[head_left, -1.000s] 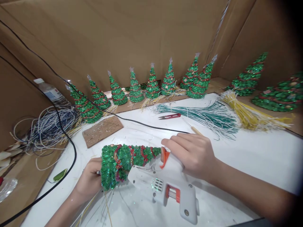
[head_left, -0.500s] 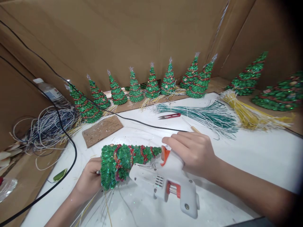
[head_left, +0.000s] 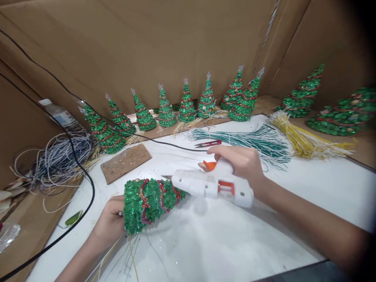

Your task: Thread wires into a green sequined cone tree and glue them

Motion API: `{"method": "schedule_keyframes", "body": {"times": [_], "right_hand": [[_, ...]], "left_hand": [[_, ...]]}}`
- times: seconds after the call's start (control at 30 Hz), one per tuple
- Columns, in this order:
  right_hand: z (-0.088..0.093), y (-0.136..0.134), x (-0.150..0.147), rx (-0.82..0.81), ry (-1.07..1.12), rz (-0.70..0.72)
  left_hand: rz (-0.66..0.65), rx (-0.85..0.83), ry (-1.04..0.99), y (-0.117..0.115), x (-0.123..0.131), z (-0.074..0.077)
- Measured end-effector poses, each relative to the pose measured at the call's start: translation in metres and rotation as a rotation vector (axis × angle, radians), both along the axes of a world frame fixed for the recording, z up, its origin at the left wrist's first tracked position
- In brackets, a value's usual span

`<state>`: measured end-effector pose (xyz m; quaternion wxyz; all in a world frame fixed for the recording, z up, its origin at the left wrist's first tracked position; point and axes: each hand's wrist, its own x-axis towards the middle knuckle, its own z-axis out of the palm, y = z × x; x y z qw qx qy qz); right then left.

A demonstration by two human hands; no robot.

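Note:
My left hand (head_left: 109, 224) grips the base of a green glitter Christmas tree (head_left: 147, 201) wound with red garland, held on its side with the tip pointing right. Thin wires trail from its base toward me. My right hand (head_left: 239, 162) is closed round a white glue gun (head_left: 213, 185) with an orange trigger, lifted off the white table (head_left: 220, 243). The gun's body hides the tree's tip.
A row of finished small green trees (head_left: 164, 111) stands along the cardboard back wall, with two larger ones (head_left: 340, 113) at right. Red snips (head_left: 209, 143), green wires (head_left: 258, 141), yellow wires (head_left: 305, 143), a cardboard scrap (head_left: 125, 162), a black cable (head_left: 88, 184) and a wire tangle (head_left: 55, 158) lie around.
My right hand has picked the glue gun up from the table, raising it and turning it level over the tree's tip. The tree has tilted slightly; my left hand keeps its grip.

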<state>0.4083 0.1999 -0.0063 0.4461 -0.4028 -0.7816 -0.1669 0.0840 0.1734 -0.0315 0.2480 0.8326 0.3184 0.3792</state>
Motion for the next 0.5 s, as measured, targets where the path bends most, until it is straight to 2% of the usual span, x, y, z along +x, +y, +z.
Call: {"method": "schedule_keyframes", "body": {"times": [0.2,0.27,0.5], "right_hand": [[0.000,0.014,0.011,-0.298,-0.168,-0.252],[-0.002,0.019,0.014,-0.361,-0.229,-0.287],[-0.015,0.042,0.024,-0.459,-0.406,-0.159]], "left_hand": [[0.003,0.034,-0.025,0.000,0.001,0.002],[-0.001,0.028,-0.005,0.000,0.001,0.003],[0.005,0.044,0.028,0.001,0.003,0.004]]}}
